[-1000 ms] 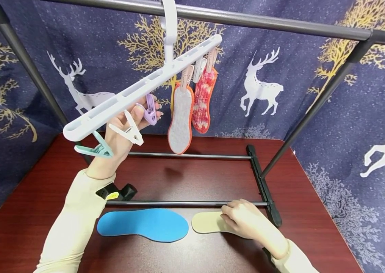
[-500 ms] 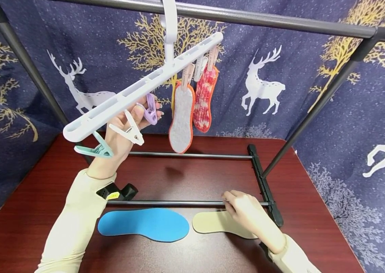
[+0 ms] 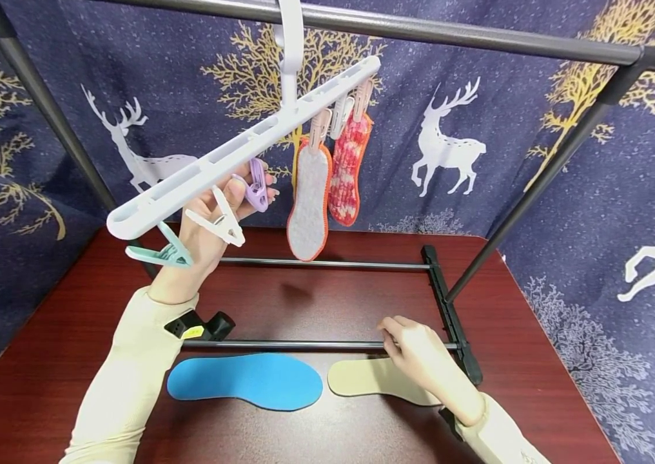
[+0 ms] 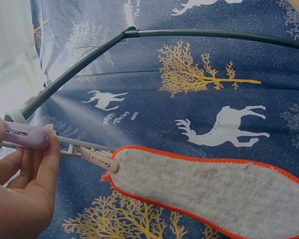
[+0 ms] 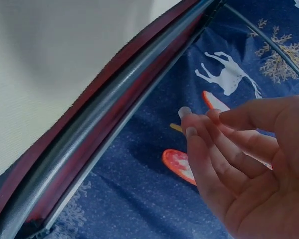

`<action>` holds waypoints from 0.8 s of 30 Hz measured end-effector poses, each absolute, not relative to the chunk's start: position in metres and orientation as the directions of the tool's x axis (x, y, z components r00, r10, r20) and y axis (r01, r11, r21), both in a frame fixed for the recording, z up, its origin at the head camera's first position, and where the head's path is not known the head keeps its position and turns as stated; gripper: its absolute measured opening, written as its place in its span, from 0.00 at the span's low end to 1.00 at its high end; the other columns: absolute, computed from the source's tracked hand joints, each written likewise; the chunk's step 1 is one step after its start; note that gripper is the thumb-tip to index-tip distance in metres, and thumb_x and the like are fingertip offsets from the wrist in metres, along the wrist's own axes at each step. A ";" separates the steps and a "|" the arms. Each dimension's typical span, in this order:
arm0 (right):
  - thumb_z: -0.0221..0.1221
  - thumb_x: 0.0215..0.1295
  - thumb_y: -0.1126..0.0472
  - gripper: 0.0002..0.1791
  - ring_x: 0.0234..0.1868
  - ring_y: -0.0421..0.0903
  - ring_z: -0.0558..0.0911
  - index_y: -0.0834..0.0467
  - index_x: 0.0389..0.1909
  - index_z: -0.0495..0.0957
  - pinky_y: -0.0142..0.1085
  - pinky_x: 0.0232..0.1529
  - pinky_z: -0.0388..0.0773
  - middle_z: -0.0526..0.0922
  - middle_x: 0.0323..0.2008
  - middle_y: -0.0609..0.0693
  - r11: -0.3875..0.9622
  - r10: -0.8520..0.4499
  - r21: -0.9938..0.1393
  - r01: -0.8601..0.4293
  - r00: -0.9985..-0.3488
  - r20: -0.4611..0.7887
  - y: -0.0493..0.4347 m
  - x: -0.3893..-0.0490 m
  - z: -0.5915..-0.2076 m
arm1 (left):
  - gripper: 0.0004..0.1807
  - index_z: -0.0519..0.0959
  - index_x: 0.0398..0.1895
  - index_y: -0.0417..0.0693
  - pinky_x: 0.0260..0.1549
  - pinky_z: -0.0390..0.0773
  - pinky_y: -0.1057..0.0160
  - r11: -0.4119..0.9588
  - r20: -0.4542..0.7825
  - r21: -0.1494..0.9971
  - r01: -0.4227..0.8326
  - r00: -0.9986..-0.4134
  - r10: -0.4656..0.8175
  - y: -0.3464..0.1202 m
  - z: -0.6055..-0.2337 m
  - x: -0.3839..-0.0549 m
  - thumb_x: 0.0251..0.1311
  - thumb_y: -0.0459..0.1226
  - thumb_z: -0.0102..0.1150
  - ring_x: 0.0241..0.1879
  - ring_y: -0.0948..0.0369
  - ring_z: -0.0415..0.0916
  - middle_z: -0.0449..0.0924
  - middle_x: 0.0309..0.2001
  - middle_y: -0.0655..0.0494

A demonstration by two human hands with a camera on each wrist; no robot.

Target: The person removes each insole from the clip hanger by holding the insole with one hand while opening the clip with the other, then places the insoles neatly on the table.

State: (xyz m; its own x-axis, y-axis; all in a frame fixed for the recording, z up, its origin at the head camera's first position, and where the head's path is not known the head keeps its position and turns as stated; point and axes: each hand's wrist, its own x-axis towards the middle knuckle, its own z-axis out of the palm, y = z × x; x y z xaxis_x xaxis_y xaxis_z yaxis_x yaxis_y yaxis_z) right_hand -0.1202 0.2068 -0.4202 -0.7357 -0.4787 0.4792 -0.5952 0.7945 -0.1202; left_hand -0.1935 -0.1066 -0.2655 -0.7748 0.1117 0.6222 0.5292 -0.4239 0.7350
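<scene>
My left hand (image 3: 204,205) is raised under the white clip hanger (image 3: 249,138) and pinches a purple clothespin (image 3: 257,187) that hangs from it; the left wrist view shows thumb and fingertips on the purple clip. My right hand (image 3: 420,353) hovers over the cream insole (image 3: 356,377) on the table, covering part of its far edge. Its fingers (image 5: 209,169) are loosely bent with nothing between them. To the left lies a blue insole (image 3: 246,380). A grey insole with orange edging (image 3: 309,200) and a red-and-white insole (image 3: 345,174) hang from pink clothespins.
White (image 3: 222,224) and mint green (image 3: 167,253) clothespins dangle on the hanger's near half. The hanger hooks over a dark rack rail (image 3: 449,40). The rack's lower bars (image 3: 316,346) cross the reddish table (image 3: 316,303), and a deer-print cloth (image 3: 397,129) hangs behind.
My right hand has lifted off the cream insole and moved slightly up and away from it, leaving the insole on the table. The left hand has stayed on the purple clothespin.
</scene>
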 end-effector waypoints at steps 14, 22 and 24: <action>0.61 0.53 0.72 0.11 0.20 0.30 0.66 0.54 0.34 0.80 0.24 0.20 0.64 0.80 0.27 0.44 0.802 -0.424 -0.217 -0.557 -0.785 0.451 0.198 -0.121 -0.410 | 0.28 0.79 0.52 0.42 0.47 0.82 0.64 -0.423 0.621 0.736 0.528 -0.776 0.112 -0.107 -0.265 -0.192 0.55 0.51 0.66 0.41 0.61 0.83 0.82 0.44 0.54; 0.61 0.53 0.72 0.11 0.22 0.32 0.69 0.54 0.35 0.80 0.27 0.24 0.70 0.77 0.25 0.42 0.797 -0.413 -0.224 -0.561 -0.777 0.476 0.193 -0.126 -0.409 | 0.26 0.79 0.53 0.45 0.47 0.82 0.63 -0.437 0.636 0.723 0.535 -0.763 0.117 -0.107 -0.265 -0.193 0.56 0.50 0.66 0.41 0.60 0.83 0.83 0.43 0.54; 0.61 0.53 0.72 0.11 0.23 0.32 0.70 0.54 0.35 0.80 0.27 0.24 0.70 0.76 0.25 0.42 0.792 -0.413 -0.228 -0.566 -0.772 0.483 0.191 -0.128 -0.407 | 0.25 0.79 0.52 0.45 0.46 0.82 0.64 -0.441 0.633 0.724 0.531 -0.765 0.118 -0.107 -0.265 -0.193 0.56 0.49 0.66 0.40 0.60 0.83 0.83 0.42 0.54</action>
